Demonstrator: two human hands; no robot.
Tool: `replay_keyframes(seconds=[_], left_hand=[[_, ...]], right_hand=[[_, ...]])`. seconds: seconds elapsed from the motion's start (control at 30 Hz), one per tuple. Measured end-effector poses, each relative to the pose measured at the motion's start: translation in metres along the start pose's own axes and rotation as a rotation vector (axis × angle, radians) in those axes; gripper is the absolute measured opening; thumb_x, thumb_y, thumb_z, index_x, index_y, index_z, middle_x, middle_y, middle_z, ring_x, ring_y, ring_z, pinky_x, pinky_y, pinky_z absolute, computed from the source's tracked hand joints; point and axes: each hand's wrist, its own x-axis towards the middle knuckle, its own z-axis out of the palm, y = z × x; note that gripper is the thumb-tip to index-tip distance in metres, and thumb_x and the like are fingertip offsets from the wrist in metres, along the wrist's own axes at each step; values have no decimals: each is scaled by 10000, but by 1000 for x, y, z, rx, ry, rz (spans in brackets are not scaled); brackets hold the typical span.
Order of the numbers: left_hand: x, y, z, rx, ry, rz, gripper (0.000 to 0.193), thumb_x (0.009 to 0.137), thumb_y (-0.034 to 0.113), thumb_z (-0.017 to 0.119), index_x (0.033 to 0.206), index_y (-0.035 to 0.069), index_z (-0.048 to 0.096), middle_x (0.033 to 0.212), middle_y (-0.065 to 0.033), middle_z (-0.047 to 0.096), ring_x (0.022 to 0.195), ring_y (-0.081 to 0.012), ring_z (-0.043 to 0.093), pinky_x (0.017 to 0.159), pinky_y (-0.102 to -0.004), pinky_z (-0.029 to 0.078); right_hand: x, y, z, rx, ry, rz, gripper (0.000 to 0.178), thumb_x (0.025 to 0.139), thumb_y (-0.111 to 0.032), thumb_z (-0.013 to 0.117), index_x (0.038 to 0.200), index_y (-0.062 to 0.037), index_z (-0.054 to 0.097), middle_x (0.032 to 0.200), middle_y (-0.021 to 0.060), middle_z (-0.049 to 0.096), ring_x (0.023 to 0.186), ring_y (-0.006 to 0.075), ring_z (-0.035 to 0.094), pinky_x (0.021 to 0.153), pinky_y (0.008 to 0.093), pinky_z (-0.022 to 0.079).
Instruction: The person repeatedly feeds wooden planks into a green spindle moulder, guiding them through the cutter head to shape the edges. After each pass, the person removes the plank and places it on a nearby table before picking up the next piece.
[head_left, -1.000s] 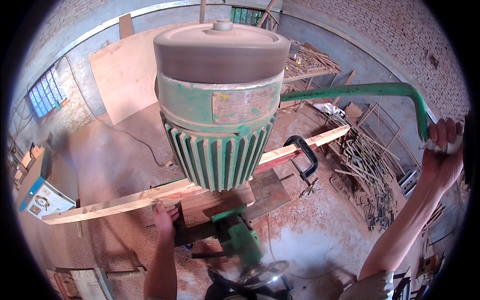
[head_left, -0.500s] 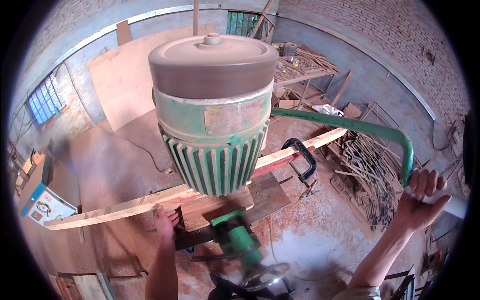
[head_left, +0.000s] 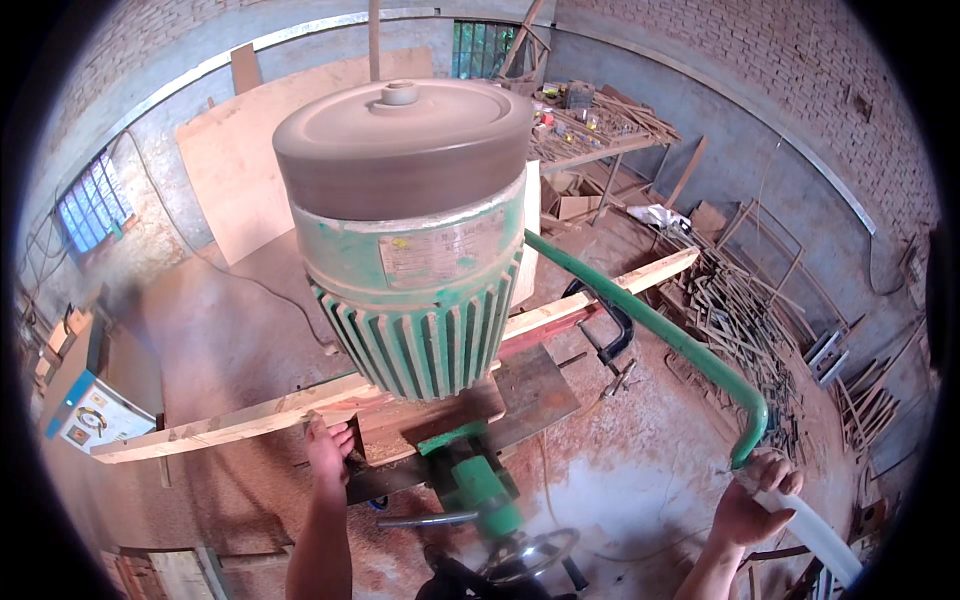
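A large green motor point(head_left: 415, 340) with vertical fins and a dusty brown cap fills the middle, above a green machine stand point(head_left: 485, 490). From it a bent green lever point(head_left: 650, 315) runs to the right. My right hand point(head_left: 755, 505) is closed around the pale pipe-like handle point(head_left: 815, 535) at the lever's end. My left hand point(head_left: 328, 450) grips the left end of a brown wooden board point(head_left: 430, 422), with its fingers curled against the dark end. Just beyond the board lies a long pale timber point(head_left: 230, 420). The motor hides whatever is under it.
A black C-clamp point(head_left: 618, 330) holds the timber on the right. Below the stand is a metal handwheel point(head_left: 530, 555). A blue-and-white control box point(head_left: 95, 415) stands at left. Scrap sticks point(head_left: 740, 340) are heaped at right, near a cluttered bench point(head_left: 600, 145).
My right hand has brought the lever down and toward the left. The motor has shifted a little left and lower in view. My left hand stays at the board's end.
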Motion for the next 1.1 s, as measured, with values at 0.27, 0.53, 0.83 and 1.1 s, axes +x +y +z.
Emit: replay_keyframes(seconds=[0.27, 0.53, 0.83, 1.1], left_hand=[[-6, 7, 2, -6, -33, -28, 600, 977, 510, 401, 1302, 6, 371, 1051, -219, 609, 912, -307, 647, 737, -393, 554], [4, 3, -1, -97, -82, -109, 657, 923, 482, 532, 1348, 23, 330, 1170, -228, 554, 1037, -333, 602, 877, -450, 499], [4, 8, 1, -110, -96, -124, 463, 899, 394, 609, 1203, 66, 492, 1043, -104, 633, 868, -236, 652, 707, -353, 536], [-2, 8, 4, -160, -66, -72, 330, 916, 333, 597, 1102, 64, 552, 931, -59, 654, 694, -174, 654, 549, -269, 522]], right_hand=[[-71, 12, -51, -117, -5, 228, 308, 878, -381, 634, 1007, -130, 511, 1013, 91, 558, 1132, 322, 464, 1002, 465, 342], [33, -22, 5, 11, -8, 30, 279, 936, -371, 542, 925, -102, 471, 836, 56, 469, 916, 253, 505, 933, 477, 386], [259, 3, 187, 0, -170, -121, 348, 993, -253, 477, 1199, 26, 496, 1100, 160, 591, 1080, 260, 559, 1025, 408, 396], [-60, 127, 228, -655, -1420, 641, 610, 912, -503, 517, 1319, -51, 480, 1294, 241, 507, 1201, 373, 501, 1016, 386, 409]])
